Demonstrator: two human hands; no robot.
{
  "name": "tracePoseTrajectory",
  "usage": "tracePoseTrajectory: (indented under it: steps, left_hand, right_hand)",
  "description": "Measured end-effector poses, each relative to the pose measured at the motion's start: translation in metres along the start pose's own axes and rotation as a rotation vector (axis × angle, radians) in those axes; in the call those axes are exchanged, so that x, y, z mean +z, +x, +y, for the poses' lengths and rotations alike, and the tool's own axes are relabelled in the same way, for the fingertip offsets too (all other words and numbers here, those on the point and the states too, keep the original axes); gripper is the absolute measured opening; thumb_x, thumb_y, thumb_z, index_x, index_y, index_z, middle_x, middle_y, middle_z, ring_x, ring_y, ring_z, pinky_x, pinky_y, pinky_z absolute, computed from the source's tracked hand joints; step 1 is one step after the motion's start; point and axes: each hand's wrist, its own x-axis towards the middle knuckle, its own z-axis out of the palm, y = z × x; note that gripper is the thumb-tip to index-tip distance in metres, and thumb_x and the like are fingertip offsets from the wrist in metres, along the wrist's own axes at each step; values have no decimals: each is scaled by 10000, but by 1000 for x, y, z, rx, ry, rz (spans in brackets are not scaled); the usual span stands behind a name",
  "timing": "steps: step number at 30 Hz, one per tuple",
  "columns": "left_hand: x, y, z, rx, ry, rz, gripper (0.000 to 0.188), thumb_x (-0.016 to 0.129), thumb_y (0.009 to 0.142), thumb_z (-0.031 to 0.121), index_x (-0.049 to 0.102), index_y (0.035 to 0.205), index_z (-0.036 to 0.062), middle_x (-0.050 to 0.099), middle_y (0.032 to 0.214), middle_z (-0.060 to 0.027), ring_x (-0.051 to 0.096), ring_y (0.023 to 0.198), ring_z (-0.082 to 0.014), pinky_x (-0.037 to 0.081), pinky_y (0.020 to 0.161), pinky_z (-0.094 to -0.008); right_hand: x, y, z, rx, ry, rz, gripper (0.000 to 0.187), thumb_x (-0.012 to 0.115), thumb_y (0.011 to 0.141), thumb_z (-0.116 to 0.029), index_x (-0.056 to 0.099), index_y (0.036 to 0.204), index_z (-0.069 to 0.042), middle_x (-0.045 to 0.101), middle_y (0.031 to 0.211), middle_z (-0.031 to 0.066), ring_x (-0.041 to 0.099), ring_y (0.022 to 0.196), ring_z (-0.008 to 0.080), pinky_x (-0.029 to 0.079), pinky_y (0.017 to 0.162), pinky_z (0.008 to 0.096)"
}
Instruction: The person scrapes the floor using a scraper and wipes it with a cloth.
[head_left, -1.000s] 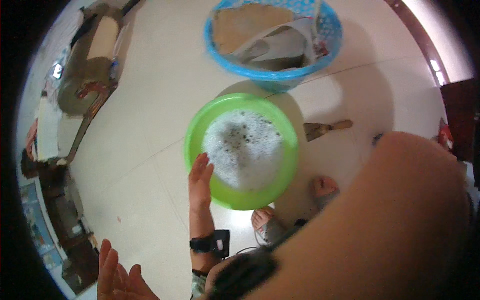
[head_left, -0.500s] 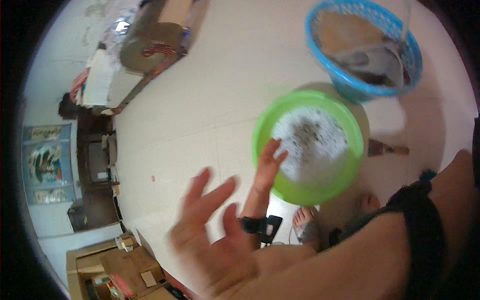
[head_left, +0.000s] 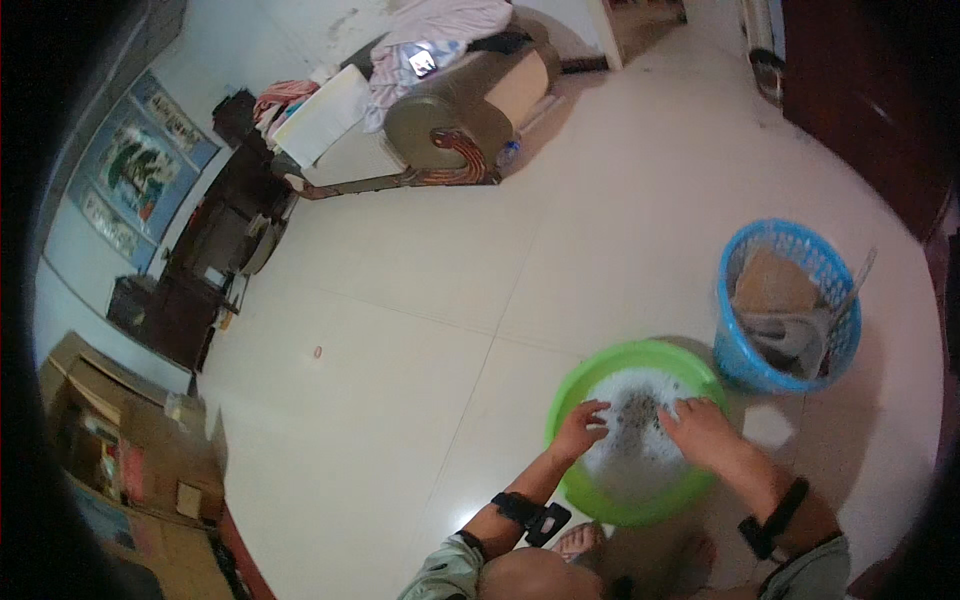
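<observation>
A bright green basin [head_left: 628, 512] stands on the floor in front of my feet. White suds [head_left: 640, 468] cover the water in it, with a patch of dark specks [head_left: 638, 412] in the middle. My left hand [head_left: 580, 430] hangs over the basin's left side, fingers spread and a little bent. Across from it, my right hand [head_left: 702, 432] reaches over the right side, fingers apart at the edge of the suds. Neither hand shows anything in it. Whether the fingertips touch the suds, I cannot tell. Each wrist wears a black strap.
Just beyond the basin at the right is a blue perforated basket [head_left: 738, 352] holding cardboard and other waste. Cardboard boxes [head_left: 150, 440] stand at the left. A couch with a rolled armrest [head_left: 425, 125] is at the back, near a dark red door [head_left: 865, 110].
My right hand, blurred and raised at the lower left before, is now over the basin's right side. My left hand stays over the left side. The view has turned, and the basin appears lower.
</observation>
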Motion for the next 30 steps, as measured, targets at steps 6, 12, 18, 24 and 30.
tracePoseTrajectory:
  steps: [6, 12, 18, 24, 30]
  left_hand:
    - [15, -3, 12, 147, 495, -35, 614, 682, 670, 73, 432, 1229, 114, 317, 1300, -194, 243, 1260, -306, 321, 968, -407]
    - [10, 3, 1, 150, 367, -1, 596, 678, 703, 184, 423, 1235, 100, 340, 1297, -186, 332, 1207, -300, 338, 960, -381]
    - [4, 3, -7, 76, 122, -68, 600, 682, 683, 92, 428, 1226, 93, 364, 1281, -168, 381, 1172, -281, 456, 829, -358]
    - [5, -5, 6, 304, 566, 35, 541, 692, 696, 125, 474, 1190, 92, 342, 1300, -166, 484, 1084, -271, 450, 836, -347]
    - [2, -5, 13, 117, 157, 35, 438, 610, 783, 103, 444, 1174, -2, 468, 1202, -111, 472, 1093, -243, 426, 883, -342]
  right_hand:
    - [18, -14, 23, -131, -500, 28, 288, 545, 740, -148, 547, 1013, -58, 572, 987, 129, 540, 952, 289, 405, 849, 413]
    - [12, -10, 13, -60, -392, -148, 240, 563, 752, -152, 556, 966, -42, 572, 931, 122, 545, 930, 299, 430, 796, 413]
    - [21, -13, 17, -46, 151, -159, 271, 553, 775, -163, 553, 1019, -44, 564, 1003, 145, 544, 936, 309, 432, 830, 373]
    - [14, -29, 37, -116, -351, 97, 297, 553, 782, -188, 556, 1040, -41, 577, 982, 175, 556, 924, 328, 432, 828, 394]
    - [13, -58, 70, 180, -150, 18, 337, 566, 784, -208, 545, 1072, -35, 586, 968, 187, 565, 905, 321, 447, 792, 389]
